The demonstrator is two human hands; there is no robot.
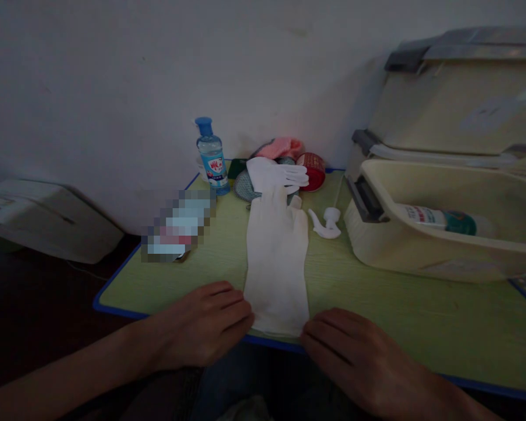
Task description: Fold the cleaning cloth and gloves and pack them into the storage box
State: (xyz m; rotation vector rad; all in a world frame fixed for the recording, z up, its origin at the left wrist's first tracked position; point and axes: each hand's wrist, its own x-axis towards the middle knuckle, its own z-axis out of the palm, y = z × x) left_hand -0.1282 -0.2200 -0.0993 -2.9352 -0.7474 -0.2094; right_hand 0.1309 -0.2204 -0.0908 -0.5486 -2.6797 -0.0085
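A white glove (277,263) lies flat on the green table, its wide cuff towards me and a thumb-like bump at its far right. My left hand (210,321) is closed at the near left corner of the cuff. At the near right corner, my right hand (350,345) has its fingers curled together on the edge. The fingertips of both hands are partly hidden. Beyond, another white glove (272,174) with its fingers pointing right rests on grey and pink cloths (284,147). The far end of the nearer glove meets it.
A blue-capped bottle (214,158) and a blurred-out flat object (179,228) are on the left. A red can (312,171) lies at the back, a white spray nozzle (326,223) nearer. To the right, a cream bin (403,257) holds a bottle (442,220). The table (377,310) has a blue edge.
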